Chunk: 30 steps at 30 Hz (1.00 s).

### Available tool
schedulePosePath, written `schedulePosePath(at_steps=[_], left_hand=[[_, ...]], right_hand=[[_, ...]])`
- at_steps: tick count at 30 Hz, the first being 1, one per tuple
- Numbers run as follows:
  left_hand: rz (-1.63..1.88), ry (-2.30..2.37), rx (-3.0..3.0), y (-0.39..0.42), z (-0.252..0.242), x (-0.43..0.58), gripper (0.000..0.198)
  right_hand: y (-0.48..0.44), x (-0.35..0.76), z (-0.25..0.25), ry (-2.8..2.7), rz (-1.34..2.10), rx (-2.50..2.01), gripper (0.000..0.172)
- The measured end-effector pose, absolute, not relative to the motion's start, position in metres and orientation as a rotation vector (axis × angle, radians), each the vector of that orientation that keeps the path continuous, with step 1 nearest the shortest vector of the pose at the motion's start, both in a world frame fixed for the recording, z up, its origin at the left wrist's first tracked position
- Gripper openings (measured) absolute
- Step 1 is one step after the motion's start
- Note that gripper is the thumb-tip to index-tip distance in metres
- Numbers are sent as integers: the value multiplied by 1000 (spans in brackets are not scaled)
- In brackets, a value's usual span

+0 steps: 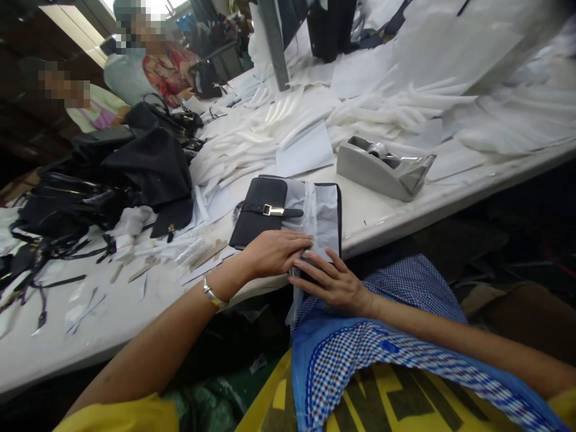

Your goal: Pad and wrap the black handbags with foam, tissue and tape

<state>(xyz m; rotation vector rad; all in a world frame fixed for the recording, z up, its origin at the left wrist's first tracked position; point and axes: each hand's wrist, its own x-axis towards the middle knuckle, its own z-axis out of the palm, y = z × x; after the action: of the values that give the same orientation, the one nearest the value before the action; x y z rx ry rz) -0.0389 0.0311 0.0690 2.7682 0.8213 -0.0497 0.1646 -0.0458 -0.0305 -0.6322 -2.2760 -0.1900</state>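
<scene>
A black clutch bag (263, 210) with a strap and gold buckle lies at the white table's near edge, partly wrapped in white tissue paper (321, 213). My left hand (274, 252) lies flat on the paper at the bag's near end, fingers together and stretched out. My right hand (330, 279) presses on the paper's lower edge with fingers spread, touching my left fingertips. Neither hand grips anything.
A grey tape dispenser (382, 168) stands right of the bag. Heaps of white paper sheets (360, 108) cover the far table. Black bags and straps (108, 180) pile up at the left. Two other people sit at the far left.
</scene>
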Motion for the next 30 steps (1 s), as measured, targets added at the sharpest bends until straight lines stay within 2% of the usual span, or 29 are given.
schedulePosePath(at_steps=[3, 9, 14, 22, 27, 30], left_hand=[[-55, 812, 2740, 34, 64, -44, 37], [52, 847, 2741, 32, 59, -46, 31], [96, 871, 2757, 29, 57, -45, 31], [149, 873, 2812, 28, 55, -47, 28], [185, 874, 2832, 27, 52, -48, 26], [197, 860, 2841, 26, 49, -48, 26]], right_hand=[[-42, 143, -35, -2209, -221, -645, 42], [-48, 136, -30, -2136, -118, -519, 22], [-58, 146, -13, -2280, 48, -442, 26], [-65, 152, 27, -2466, 31, -222, 17], [-82, 149, 41, -2467, 28, -274, 24], [-86, 147, 39, -2438, 138, -288, 25]])
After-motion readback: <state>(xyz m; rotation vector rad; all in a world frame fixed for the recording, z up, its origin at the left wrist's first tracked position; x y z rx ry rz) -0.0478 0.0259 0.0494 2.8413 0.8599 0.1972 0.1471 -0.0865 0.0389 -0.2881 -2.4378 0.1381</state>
